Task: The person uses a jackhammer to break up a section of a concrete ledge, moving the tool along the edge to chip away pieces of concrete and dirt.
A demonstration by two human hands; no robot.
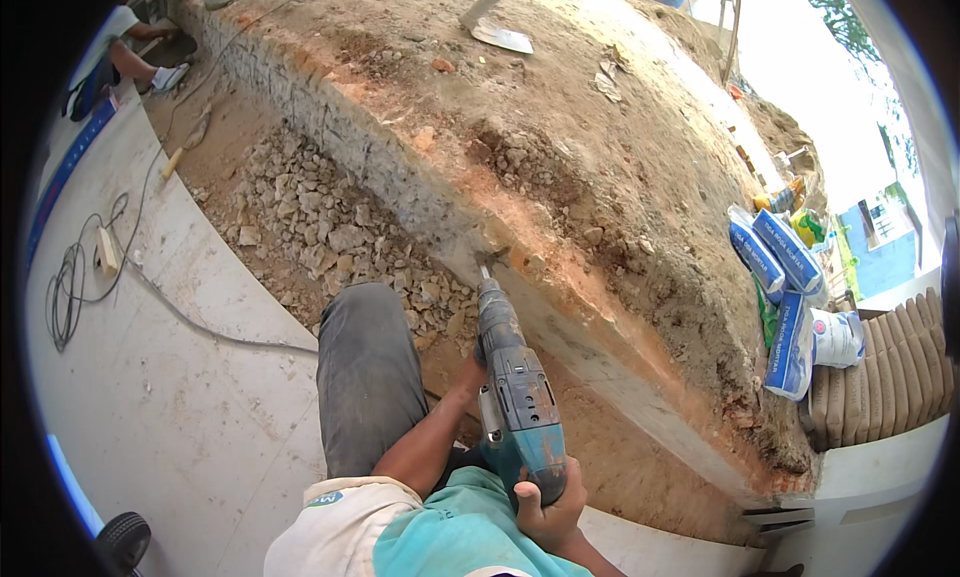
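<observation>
A dusty teal and dark grey rotary hammer drill (518,387) points away from me, its bit meeting the face of a low concrete wall (375,172). My right hand (553,509) is wrapped round the rear handle. Near the front of the tool, my left hand (479,360) grips it from the left side; the drill's body hides most of those fingers. Broken stone rubble (310,217) lies at the foot of the wall, to the left of the bit. My bent knee (365,322) is close beside the left forearm.
Pale floor slabs (220,417) on the left carry a cable (70,297) and a power strip (106,251). Above the wall, a hoe (500,37) rests on soil. Mortar bags (790,342) and stacked brown sacks (885,367) stand right. Another person's leg (135,65) shows far left.
</observation>
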